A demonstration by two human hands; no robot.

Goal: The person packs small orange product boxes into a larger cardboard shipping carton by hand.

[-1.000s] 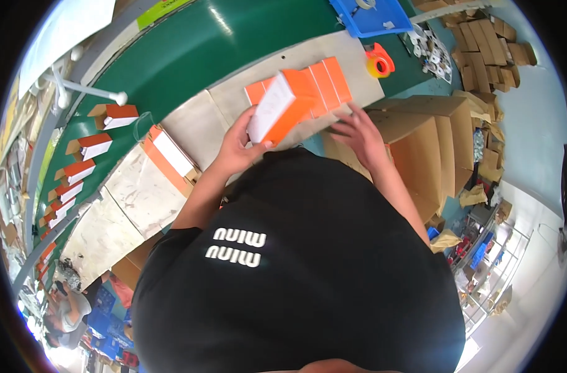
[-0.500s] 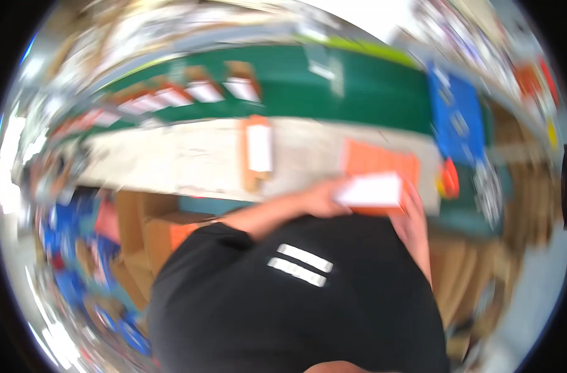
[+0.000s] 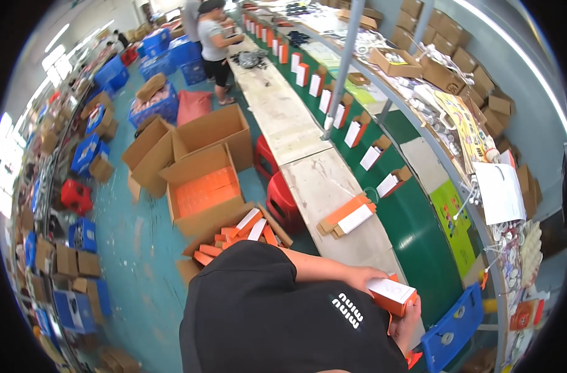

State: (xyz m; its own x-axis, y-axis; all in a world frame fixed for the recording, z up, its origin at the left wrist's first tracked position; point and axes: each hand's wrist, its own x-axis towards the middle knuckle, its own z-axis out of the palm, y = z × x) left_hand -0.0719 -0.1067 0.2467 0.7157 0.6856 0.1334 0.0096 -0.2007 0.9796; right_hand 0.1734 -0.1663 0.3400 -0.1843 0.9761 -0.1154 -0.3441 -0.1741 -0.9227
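Note:
Between my two hands is an orange carton (image 3: 392, 293) with a white top face. My left hand (image 3: 364, 277) grips its far left end, and my right hand (image 3: 409, 320) is closed round its near right end. Beyond them, on the pale bench top, lies a pair of orange and white cartons (image 3: 350, 216) with brown flaps open at one end. Part of another orange piece shows behind the held carton, mostly hidden by it.
A green conveyor belt (image 3: 415, 239) carries a row of upright open cartons (image 3: 370, 155). Left of the bench stand red stools (image 3: 282, 196) and big brown boxes (image 3: 202, 193), one holding loose orange cartons. A blue tray (image 3: 452, 329) lies right. Another person (image 3: 213, 43) stands farther along.
My view has swung left along the bench and cleared of blur. Both hands still hold the orange carton; the floor, boxes and another person have come into sight.

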